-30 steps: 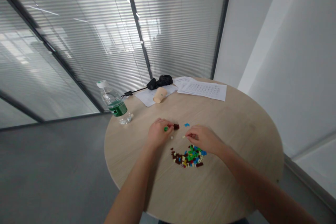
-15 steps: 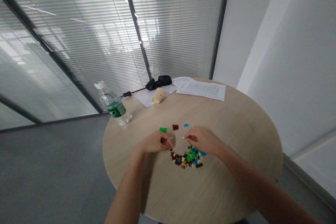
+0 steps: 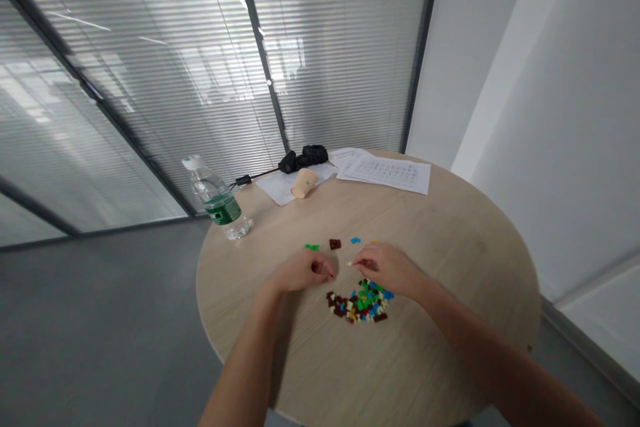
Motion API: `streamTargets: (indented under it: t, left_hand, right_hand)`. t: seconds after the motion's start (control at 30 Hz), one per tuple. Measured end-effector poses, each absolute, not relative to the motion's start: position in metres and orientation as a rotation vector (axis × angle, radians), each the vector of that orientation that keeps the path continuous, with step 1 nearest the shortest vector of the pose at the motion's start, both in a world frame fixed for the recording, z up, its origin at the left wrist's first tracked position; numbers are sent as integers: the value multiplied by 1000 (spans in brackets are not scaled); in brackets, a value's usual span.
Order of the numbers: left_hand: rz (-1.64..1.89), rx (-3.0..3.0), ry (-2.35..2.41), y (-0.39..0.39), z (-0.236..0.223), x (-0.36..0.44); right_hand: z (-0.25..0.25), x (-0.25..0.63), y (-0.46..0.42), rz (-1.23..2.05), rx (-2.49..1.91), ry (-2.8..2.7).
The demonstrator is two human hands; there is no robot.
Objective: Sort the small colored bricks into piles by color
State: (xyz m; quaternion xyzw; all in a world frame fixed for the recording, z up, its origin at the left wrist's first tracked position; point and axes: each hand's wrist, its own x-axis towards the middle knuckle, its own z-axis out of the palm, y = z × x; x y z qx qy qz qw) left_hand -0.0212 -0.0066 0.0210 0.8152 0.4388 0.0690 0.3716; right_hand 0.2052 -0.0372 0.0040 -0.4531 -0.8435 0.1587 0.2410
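From afar I see a brick pile [image 3: 369, 296] on the table [image 3: 450, 233], left hand [image 3: 303, 270] at its far left, right hand [image 3: 383, 264] at its far right. Beyond lie loose bricks [image 3: 335, 244]; farther off, left to right, a bottle [image 3: 223, 209], a cup [image 3: 304, 183] on paper [image 3: 277, 189], and sheets [image 3: 395, 175].

Beyond the one brick pile [image 3: 367, 296] lie one green cluster [image 3: 312, 247], one brown cluster [image 3: 335, 244], one blue cluster [image 3: 355, 240]; farther, one cup [image 3: 304, 183], one bottle [image 3: 223, 208].
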Motion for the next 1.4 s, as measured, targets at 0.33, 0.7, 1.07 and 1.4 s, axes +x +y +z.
streamTargets:
  t: [0.33,0.7,1.07,1.4]
  left_hand:
    - [683,2460,1489,7,0,-3]
    - [654,2586,1581,13,-8,2]
    - [657,2567,1596,12,-5,4]
    - [809,2483,1609,8,-2,-6]
  right_hand:
    - [4,226,-34,551,-1357,-2362]
    - [2,227,-34,788,-1281,-2382]
    - [-1,226,-32,731,-1270,-2399]
    - [-2,225,-31,710,-1209,-2387]
